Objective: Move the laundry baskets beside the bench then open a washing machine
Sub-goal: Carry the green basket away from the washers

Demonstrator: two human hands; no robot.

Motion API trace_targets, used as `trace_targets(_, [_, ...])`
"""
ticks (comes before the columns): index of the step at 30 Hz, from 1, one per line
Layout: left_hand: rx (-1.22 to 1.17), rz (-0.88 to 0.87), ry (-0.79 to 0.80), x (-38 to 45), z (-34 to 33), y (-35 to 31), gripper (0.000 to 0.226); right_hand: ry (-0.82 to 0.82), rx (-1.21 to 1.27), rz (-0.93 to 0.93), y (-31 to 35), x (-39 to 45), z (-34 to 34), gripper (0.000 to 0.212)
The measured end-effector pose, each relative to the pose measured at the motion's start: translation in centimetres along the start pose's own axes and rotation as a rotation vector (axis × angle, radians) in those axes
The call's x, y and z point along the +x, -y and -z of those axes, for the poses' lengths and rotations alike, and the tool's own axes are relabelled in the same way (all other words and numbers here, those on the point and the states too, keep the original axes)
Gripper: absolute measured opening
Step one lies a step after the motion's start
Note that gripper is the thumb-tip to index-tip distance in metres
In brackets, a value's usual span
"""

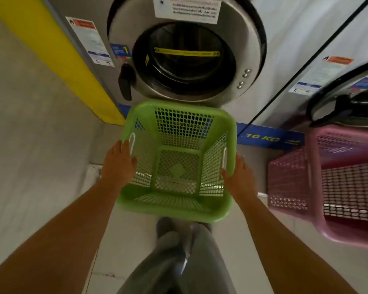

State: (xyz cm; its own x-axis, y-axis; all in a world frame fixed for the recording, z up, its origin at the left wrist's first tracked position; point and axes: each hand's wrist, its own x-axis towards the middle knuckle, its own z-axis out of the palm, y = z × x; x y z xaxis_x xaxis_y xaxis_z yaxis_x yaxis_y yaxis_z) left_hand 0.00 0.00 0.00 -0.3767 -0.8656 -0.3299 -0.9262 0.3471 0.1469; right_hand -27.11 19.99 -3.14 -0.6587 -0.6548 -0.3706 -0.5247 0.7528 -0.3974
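Observation:
An empty green mesh laundry basket sits on the floor right in front of a steel washing machine whose round door is closed, with a black handle on its left side. My left hand lies flat against the basket's left rim by its white handle slot. On the opposite rim my right hand presses in the same way. A pink mesh basket stands to the right, in front of a second machine. No bench is in view.
A yellow panel and a grey wall close off the left side. A blue "10 KG" strip runs along the machines' base. My legs in grey trousers stand on pale floor tiles just behind the green basket.

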Motion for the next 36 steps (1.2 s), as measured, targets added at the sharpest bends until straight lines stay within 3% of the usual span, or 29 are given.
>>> trace_targets(10, [-0.257,0.183,-0.013,5.3,-4.2,1.9,0.075,-0.104,0.110,-0.072,-0.6,4.4,-3.3,0.082])
trace_targets(19, [-0.382,0.349,-0.066,6.6,-5.8,2.1,0.068,-0.186,0.267,-0.063,-0.6,4.8,-5.2,0.077])
trace_targets(29, [-0.488,0.379,-0.120,1.2,-6.7,4.0,0.064,-0.204,0.262,-0.021,-1.1,-0.1,-5.0,0.075])
trace_targets(36, [-0.566,0.508,-0.185,-6.8,-7.9,5.1,0.065,-0.148,0.196,0.069,-1.6,-3.8,-4.5,0.074])
